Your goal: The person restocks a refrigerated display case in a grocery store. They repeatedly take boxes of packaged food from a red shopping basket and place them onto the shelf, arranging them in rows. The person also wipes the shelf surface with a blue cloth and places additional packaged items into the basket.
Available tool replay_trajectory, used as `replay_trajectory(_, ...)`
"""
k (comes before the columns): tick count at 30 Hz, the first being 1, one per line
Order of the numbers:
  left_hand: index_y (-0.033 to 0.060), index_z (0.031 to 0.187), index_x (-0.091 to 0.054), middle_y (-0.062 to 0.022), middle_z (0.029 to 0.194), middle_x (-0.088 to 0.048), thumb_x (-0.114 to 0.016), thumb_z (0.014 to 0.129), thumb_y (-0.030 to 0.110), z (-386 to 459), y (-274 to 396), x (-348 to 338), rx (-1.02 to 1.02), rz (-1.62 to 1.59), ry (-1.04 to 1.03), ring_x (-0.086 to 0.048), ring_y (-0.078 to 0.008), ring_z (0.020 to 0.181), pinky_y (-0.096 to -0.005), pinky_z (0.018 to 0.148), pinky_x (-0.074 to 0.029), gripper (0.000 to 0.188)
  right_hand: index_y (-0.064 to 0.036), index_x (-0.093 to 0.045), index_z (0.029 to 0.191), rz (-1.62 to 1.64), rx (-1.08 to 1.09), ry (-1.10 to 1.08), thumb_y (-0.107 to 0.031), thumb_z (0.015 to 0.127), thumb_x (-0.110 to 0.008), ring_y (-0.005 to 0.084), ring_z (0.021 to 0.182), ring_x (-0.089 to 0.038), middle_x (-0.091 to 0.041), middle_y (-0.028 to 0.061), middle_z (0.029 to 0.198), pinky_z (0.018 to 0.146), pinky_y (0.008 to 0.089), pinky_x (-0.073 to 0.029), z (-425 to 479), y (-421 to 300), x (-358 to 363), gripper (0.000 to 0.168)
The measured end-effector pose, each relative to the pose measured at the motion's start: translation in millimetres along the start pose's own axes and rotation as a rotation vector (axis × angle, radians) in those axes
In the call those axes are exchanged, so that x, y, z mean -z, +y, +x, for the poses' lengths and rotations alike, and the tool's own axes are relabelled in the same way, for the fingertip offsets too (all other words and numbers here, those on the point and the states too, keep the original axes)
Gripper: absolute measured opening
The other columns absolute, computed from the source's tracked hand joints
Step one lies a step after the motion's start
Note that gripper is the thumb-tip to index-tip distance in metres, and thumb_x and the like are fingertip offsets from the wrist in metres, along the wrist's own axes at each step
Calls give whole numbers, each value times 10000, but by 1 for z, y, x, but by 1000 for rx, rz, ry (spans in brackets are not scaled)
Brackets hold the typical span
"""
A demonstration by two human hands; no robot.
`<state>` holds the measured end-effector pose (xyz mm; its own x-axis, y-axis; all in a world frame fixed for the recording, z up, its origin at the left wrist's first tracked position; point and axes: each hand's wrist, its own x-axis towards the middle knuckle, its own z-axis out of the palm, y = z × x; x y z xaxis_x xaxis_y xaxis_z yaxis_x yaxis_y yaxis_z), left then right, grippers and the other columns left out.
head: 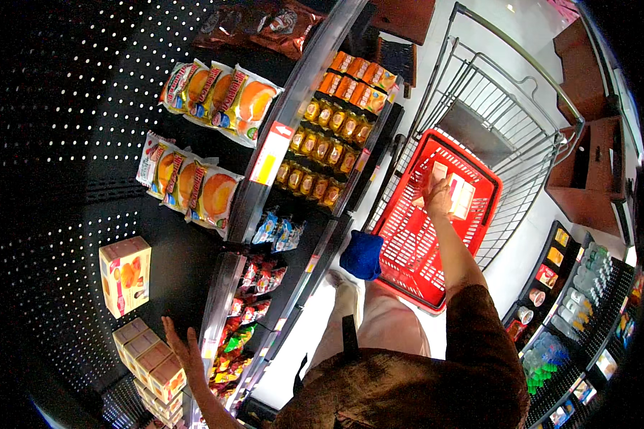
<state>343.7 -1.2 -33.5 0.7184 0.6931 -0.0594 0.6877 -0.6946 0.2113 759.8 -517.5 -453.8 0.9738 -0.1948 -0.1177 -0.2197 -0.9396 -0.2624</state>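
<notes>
My right hand (438, 199) reaches down into a red plastic shopping basket (402, 236), among several small cartons (463, 198). Its fingers are at a pale carton (439, 170); whether they grip it I cannot tell. The basket sits in a wire shopping cart (526, 177). Held out over the shelf edge on the other side, my left hand (184, 348) is open and holds nothing. Just beside it stands a row of stacked pastry cartons (149, 356). Farther along the same shelf, a single larger carton (125, 276) stands upright.
Packaged round cakes (206, 193) fill two rows on the black shelf, whose clear front rail (273, 139) juts into the aisle. Lower down are small yellow packs (322, 147) and bagged snacks (247, 322). A blue cloth item (361, 254) touches the basket's side. Bottles (574, 300) line the opposite shelf.
</notes>
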Motion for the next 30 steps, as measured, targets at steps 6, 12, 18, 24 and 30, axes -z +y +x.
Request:
replay_trajectory(6,-12,1518,-342,-218,1604,-289,-574,1014,238,-4,-16,-9,-52,60,68,-295,-367,1473,-485,1205,-215,609,2,-465,1149,316,-25,-65,-335,816,-759,429,854,-677,-652,237,981,764,484,-546,-17,13,87,558)
replay_trajectory(12,41,1534,-342,-183,1608,-302,-548,1018,387,-5,-2,-14,1,138,103,-297,-366,1469,-506,1188,-216,655,-50,-530,1127,827,-144,-160,-210,863,-697,167,873,-654,-651,87,1033,623,269,-572,-65,34,189,351)
replay_trajectory(18,24,1493,-402,-210,1551,-386,-606,991,340,-8,-1,-19,-106,96,230,-366,-377,1426,-490,1173,-269,627,-86,-544,1193,1177,47,-238,-177,887,-659,163,911,-638,-622,93,1062,585,252,-562,-112,23,263,340)
replay_trajectory(24,3,1332,-563,-215,1372,-564,-700,929,209,-15,44,21,-173,-171,391,-533,-359,1259,-434,1074,-407,473,-85,-514,1201,1472,119,-547,-267,902,-625,183,840,-674,-648,102,1085,579,279,-576,-174,-75,329,366)
replay_trajectory(30,41,1359,-552,-139,1228,-669,-715,940,185,-76,95,32,-174,-978,-109,-673,-218,1040,-332,804,-553,471,-11,-506,1216,1559,278,-857,-265,844,-648,227,923,-680,-635,123,1112,680,365,-601,-233,-194,355,473)
